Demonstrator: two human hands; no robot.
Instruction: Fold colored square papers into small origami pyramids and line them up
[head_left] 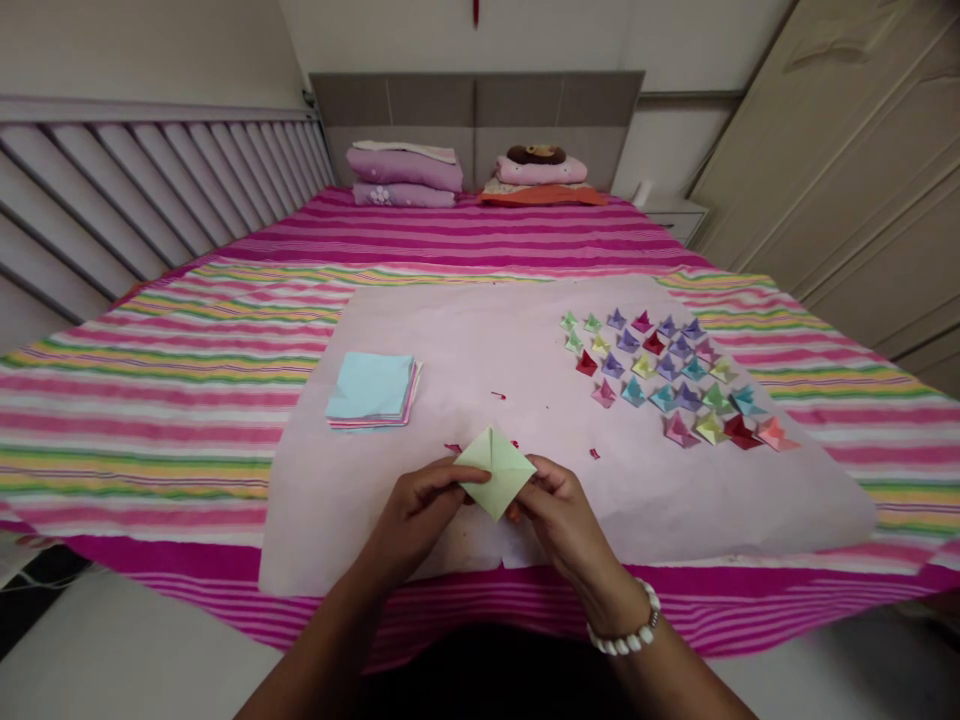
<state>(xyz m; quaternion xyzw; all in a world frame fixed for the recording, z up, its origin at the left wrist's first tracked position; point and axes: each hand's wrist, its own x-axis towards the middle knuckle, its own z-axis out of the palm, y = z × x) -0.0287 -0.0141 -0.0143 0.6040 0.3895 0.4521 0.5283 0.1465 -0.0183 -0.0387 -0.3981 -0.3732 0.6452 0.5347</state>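
Observation:
A light green folded paper square [495, 470] is held between both hands just above the pale pink sheet [465, 350] spread on the bed. My left hand [420, 510] pinches its left corner, fingers closed on it. My right hand [559, 510], with a white bead bracelet at the wrist, pinches its right corner. The paper stands as a diamond with folded flaps meeting at its middle.
A stack of coloured paper squares [373, 390], light blue on top, lies to the left. Several small folded paper pieces [667, 375] in many colours sit in rows at the right. Tiny red scraps [499, 396] dot the sheet. Pillows [405, 170] lie at the headboard.

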